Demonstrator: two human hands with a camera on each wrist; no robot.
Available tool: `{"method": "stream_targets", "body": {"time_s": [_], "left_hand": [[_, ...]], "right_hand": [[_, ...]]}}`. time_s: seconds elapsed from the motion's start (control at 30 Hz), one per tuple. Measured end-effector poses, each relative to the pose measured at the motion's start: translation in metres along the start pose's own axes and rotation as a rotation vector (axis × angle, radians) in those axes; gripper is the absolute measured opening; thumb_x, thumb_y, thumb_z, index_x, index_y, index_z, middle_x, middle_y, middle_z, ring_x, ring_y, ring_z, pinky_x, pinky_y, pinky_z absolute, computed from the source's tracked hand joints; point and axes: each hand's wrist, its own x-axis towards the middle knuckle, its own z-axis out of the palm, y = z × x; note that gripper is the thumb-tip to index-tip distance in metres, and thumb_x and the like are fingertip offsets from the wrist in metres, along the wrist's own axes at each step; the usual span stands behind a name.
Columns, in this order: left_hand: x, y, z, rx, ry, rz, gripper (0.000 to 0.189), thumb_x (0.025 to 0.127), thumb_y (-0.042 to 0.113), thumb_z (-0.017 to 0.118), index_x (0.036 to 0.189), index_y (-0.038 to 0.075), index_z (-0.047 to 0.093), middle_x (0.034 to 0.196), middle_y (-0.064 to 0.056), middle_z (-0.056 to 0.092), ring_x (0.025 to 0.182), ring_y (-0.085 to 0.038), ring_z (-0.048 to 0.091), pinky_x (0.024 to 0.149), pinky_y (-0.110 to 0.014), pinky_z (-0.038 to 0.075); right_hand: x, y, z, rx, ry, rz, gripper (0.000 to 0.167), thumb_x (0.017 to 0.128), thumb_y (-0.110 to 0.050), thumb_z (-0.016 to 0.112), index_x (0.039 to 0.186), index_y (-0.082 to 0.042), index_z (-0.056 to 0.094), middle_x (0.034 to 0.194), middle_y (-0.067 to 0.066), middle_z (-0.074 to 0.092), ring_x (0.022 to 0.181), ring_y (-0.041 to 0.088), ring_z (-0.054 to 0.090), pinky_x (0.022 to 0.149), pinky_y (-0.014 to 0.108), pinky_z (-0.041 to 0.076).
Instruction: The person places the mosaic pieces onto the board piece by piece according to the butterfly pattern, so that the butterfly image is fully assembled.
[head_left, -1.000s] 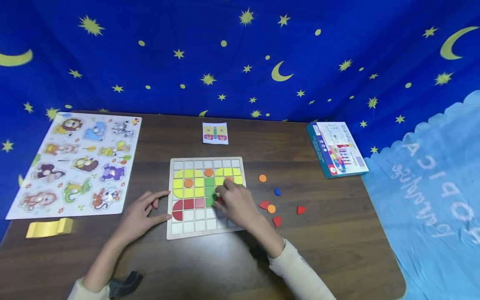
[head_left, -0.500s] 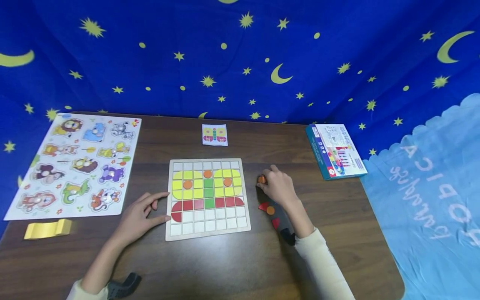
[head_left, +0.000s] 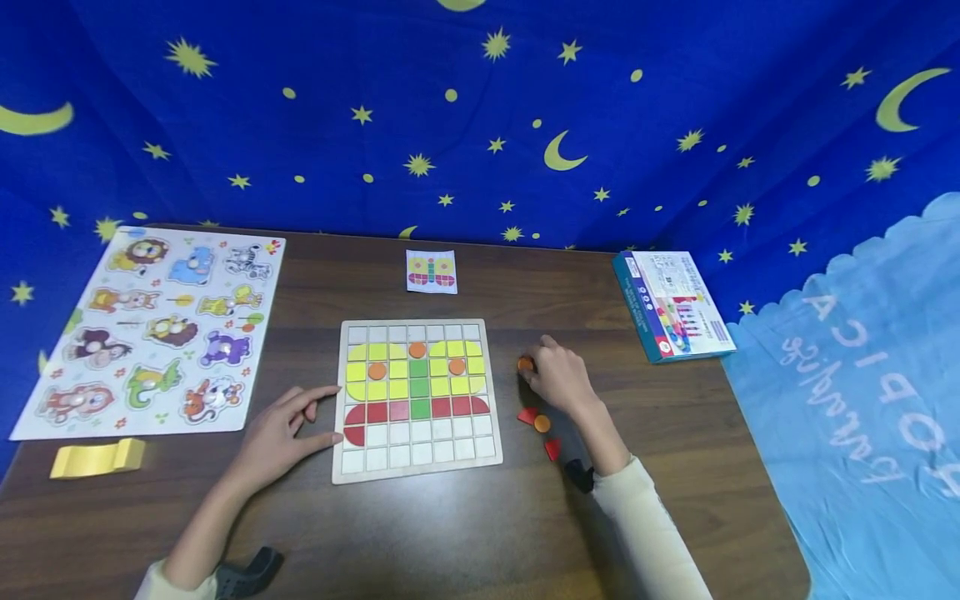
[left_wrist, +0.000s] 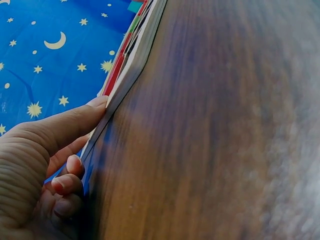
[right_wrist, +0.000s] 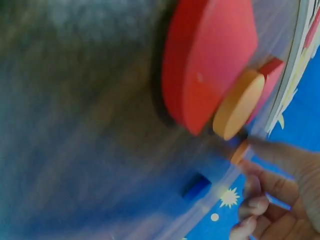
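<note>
A wooden grid board [head_left: 335, 467] lies mid-table with yellow, red, green and orange pieces in its squares and white squares in the lower rows. My left hand [head_left: 281, 433] touches the board's left edge with thumb and index finger spread apart; the thumb [left_wrist: 85, 120] presses the edge in the left wrist view. Right of the board, my right hand [head_left: 558, 377] pinches an orange disc [head_left: 524, 364] at the table surface. Nearby lie another orange disc [head_left: 542, 424] and red quarter-round pieces [head_left: 552, 450]. A blue piece [right_wrist: 196, 187] shows only in the right wrist view.
Behind the board is a small butterfly pattern card [head_left: 431, 272]. An animal puzzle board [head_left: 258, 367] lies at the left, above a yellow wooden block [head_left: 97, 458]. A teal box [head_left: 675, 304] stands back right. Blue star-patterned cloth [head_left: 480, 125] hangs behind the table.
My right hand has left the board's right side, uncovering red pieces there, and moved right to the loose orange disc, which it now pinches. The left hand stays at the edge.
</note>
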Motion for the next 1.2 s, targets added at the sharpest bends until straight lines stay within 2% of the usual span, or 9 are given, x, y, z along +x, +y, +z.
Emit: {"method": "stream_targets", "body": {"time_s": [0.17, 0.3, 0.53, 0.67, 0.77, 0.97, 1.2], "left_hand": [[0.0, -0.001, -0.001, 0.005, -0.008, -0.005, 0.06, 0.078, 0.035, 0.084, 0.13, 0.015, 0.064, 0.086, 0.002, 0.044, 0.067, -0.007, 0.034, 0.059, -0.025, 0.029], [0.0, -0.002, -0.001, 0.005, -0.006, -0.004, 0.059, 0.078, 0.035, 0.084, 0.13, 0.015, 0.064, 0.086, 0.001, 0.044, 0.066, -0.007, 0.034, 0.059, -0.025, 0.029], [0.0, -0.003, -0.001, 0.012, -0.009, 0.003, 0.059, 0.078, 0.035, 0.084, 0.13, 0.016, 0.063, 0.086, 0.002, 0.043, 0.067, -0.007, 0.033, 0.06, -0.025, 0.028], [0.0, -0.002, -0.001, 0.016, -0.013, -0.004, 0.06, 0.078, 0.034, 0.085, 0.131, 0.015, 0.063, 0.086, 0.001, 0.044, 0.068, -0.008, 0.034, 0.06, -0.025, 0.028], [0.0, -0.001, -0.002, 0.013, -0.017, -0.007, 0.06, 0.078, 0.033, 0.085, 0.131, 0.015, 0.063, 0.086, 0.001, 0.044, 0.068, -0.008, 0.034, 0.061, -0.025, 0.028], [0.001, -0.001, -0.002, 0.006, -0.017, -0.005, 0.059, 0.078, 0.032, 0.085, 0.13, 0.016, 0.063, 0.086, 0.001, 0.044, 0.068, -0.008, 0.034, 0.061, -0.024, 0.028], [0.0, -0.002, 0.0, -0.005, -0.012, 0.005, 0.058, 0.078, 0.032, 0.085, 0.13, 0.016, 0.063, 0.086, 0.002, 0.044, 0.067, -0.007, 0.034, 0.06, -0.024, 0.029]], "right_hand": [[0.001, -0.005, -0.008, -0.026, -0.047, -0.075, 0.022, 0.083, -0.023, 0.08, 0.089, -0.003, 0.071, 0.08, 0.004, 0.051, 0.059, 0.014, 0.043, 0.052, 0.029, 0.035], [-0.002, -0.02, -0.012, -0.031, -0.031, -0.167, 0.023, 0.083, -0.024, 0.079, 0.092, -0.005, 0.071, 0.078, 0.002, 0.048, 0.059, 0.012, 0.041, 0.052, 0.026, 0.031], [-0.008, -0.058, -0.01, -0.039, -0.008, -0.292, 0.023, 0.083, -0.027, 0.08, 0.092, -0.007, 0.072, 0.084, 0.003, 0.056, 0.06, 0.01, 0.043, 0.052, 0.024, 0.036], [-0.011, -0.081, -0.009, -0.024, 0.029, -0.376, 0.015, 0.084, -0.023, 0.078, 0.086, -0.01, 0.072, 0.08, 0.001, 0.056, 0.059, 0.009, 0.044, 0.051, 0.021, 0.036], [-0.013, -0.098, -0.007, -0.017, 0.034, -0.435, 0.013, 0.085, -0.024, 0.077, 0.085, -0.011, 0.072, 0.079, 0.0, 0.057, 0.062, 0.009, 0.045, 0.054, 0.021, 0.036], [-0.012, -0.127, -0.002, -0.018, -0.02, -0.512, 0.022, 0.087, -0.031, 0.075, 0.1, -0.013, 0.075, 0.09, -0.001, 0.064, 0.071, 0.009, 0.053, 0.065, 0.023, 0.043], [-0.009, -0.154, 0.003, -0.022, -0.038, -0.595, 0.023, 0.089, -0.031, 0.072, 0.104, -0.014, 0.074, 0.096, 0.0, 0.066, 0.078, 0.01, 0.06, 0.072, 0.024, 0.048]]}}
